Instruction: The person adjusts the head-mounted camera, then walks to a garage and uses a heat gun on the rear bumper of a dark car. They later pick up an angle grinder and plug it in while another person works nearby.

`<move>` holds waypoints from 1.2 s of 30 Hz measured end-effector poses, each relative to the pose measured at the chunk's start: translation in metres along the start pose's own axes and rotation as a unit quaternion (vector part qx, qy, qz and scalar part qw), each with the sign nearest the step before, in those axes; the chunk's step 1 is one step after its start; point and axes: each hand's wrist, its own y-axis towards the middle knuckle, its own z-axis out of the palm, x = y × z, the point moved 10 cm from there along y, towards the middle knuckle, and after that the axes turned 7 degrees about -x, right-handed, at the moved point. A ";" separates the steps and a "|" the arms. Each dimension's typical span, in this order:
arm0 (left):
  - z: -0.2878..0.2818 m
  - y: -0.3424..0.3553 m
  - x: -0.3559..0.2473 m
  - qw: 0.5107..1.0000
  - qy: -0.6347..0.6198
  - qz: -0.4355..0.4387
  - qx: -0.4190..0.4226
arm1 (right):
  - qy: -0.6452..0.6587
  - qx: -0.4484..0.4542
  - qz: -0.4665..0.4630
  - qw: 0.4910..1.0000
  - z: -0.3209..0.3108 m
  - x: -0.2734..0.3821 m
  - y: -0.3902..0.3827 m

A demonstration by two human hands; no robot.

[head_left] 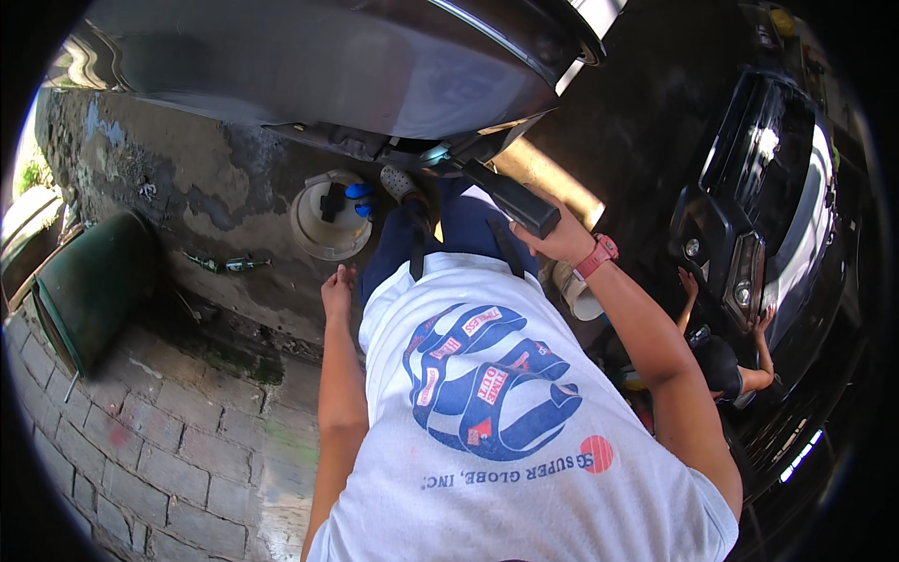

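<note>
My right hand (559, 236), with a red watch at its wrist, is closed round a long, black, box-shaped handheld tool (513, 199). Its far end reaches to the lower edge of a dark car body (393, 75), where a pale bluish shine shows; I cannot make out the exact kind of tool. My left hand (338, 292) hangs low beside my thigh with its fingers curled in, and no object shows in it. Just beyond it stands a whitish bucket (306, 225) holding something black and some blue items.
Left of the bucket, a green bottle (245, 264) lies on the wet, patchy ground. A dark green drum-like container (94, 290) stands farther left, by a block-paved strip (178, 459). Right of my legs is another pale bucket (582, 302). Another person (719, 361) reaches toward a black vehicle (740, 215).
</note>
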 end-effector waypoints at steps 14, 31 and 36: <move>0.014 -0.010 -0.037 1.000 0.011 0.013 0.008 | 0.019 -0.005 0.002 1.000 -0.007 0.011 -0.005; 0.027 -0.010 -0.021 1.000 0.010 0.003 0.007 | 0.012 -0.041 -0.031 0.999 -0.014 0.023 -0.013; 0.028 -0.015 -0.026 1.000 0.024 0.002 0.006 | 0.021 -0.039 -0.043 0.998 -0.016 0.028 -0.014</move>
